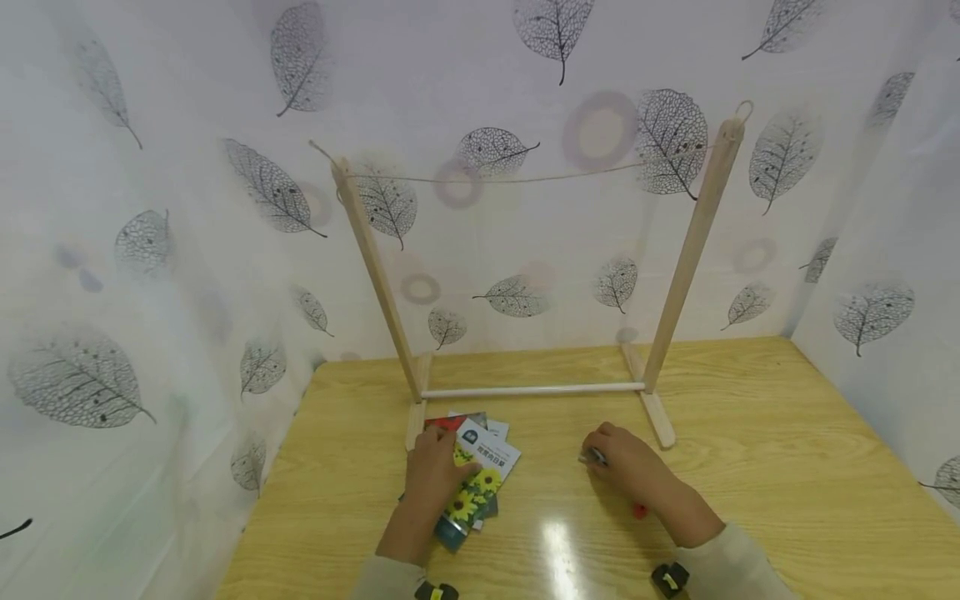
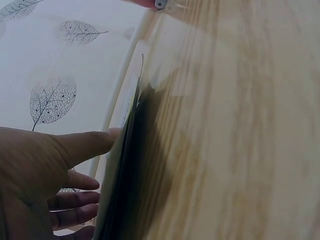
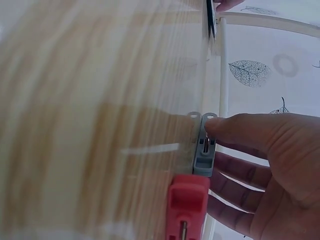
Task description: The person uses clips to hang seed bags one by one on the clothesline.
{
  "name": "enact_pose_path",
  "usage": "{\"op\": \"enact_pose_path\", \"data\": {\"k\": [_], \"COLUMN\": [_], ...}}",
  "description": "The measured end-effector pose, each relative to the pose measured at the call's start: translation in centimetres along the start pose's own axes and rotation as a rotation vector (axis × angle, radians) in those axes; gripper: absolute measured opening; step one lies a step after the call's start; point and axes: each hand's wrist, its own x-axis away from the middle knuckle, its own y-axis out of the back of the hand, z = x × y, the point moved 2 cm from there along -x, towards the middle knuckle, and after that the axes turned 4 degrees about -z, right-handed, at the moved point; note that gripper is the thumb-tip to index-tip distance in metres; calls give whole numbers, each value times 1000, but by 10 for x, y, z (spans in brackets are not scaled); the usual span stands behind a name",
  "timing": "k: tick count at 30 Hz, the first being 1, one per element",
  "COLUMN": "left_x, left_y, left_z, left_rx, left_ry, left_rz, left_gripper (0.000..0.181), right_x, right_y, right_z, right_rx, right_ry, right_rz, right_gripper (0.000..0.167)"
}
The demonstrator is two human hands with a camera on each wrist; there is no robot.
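Note:
Several overlapping seed packets lie on the table, a sunflower packet (image 1: 487, 454) on top. My left hand (image 1: 431, 475) rests over their left side, thumb on the sunflower packet; the left wrist view has the packets (image 2: 117, 175) edge-on beside the left hand (image 2: 45, 175), thumb extended, other fingers loosely bent. My right hand (image 1: 633, 467) pinches a grey clothespin (image 1: 596, 456), its thumb at one end; the right wrist view has that right hand (image 3: 270, 165) at the grey clothespin (image 3: 204, 150). A red clothespin (image 3: 187, 205) lies beside it, partly under the forearm in the head view.
Behind the hands stands a wooden frame with a left post (image 1: 381, 283), a right post (image 1: 693, 258) and a white bottom rod (image 1: 532, 390). A thin string (image 1: 510, 181) spans the post tops. Leaf-patterned cloth (image 1: 187, 333) surrounds the wooden table (image 1: 772, 442) at the back and sides.

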Motion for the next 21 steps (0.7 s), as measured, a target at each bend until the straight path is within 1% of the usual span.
{"op": "enact_pose_path", "data": {"k": [5, 12, 21], "left_x": [-2, -3, -6], "left_y": [0, 1, 0], "left_z": [2, 3, 5], "left_rx": [14, 65, 97], "left_ry": [1, 24, 29], "left_rz": [6, 16, 9], "left_gripper": [70, 69, 70], "right_x": [-1, 1, -1], "right_y": [0, 1, -1], "right_z": [2, 4, 2], "right_rx": [-5, -33, -21], "right_ry": [-3, 39, 24], "right_rz": [-4, -36, -31], "right_gripper": [18, 14, 11]}}
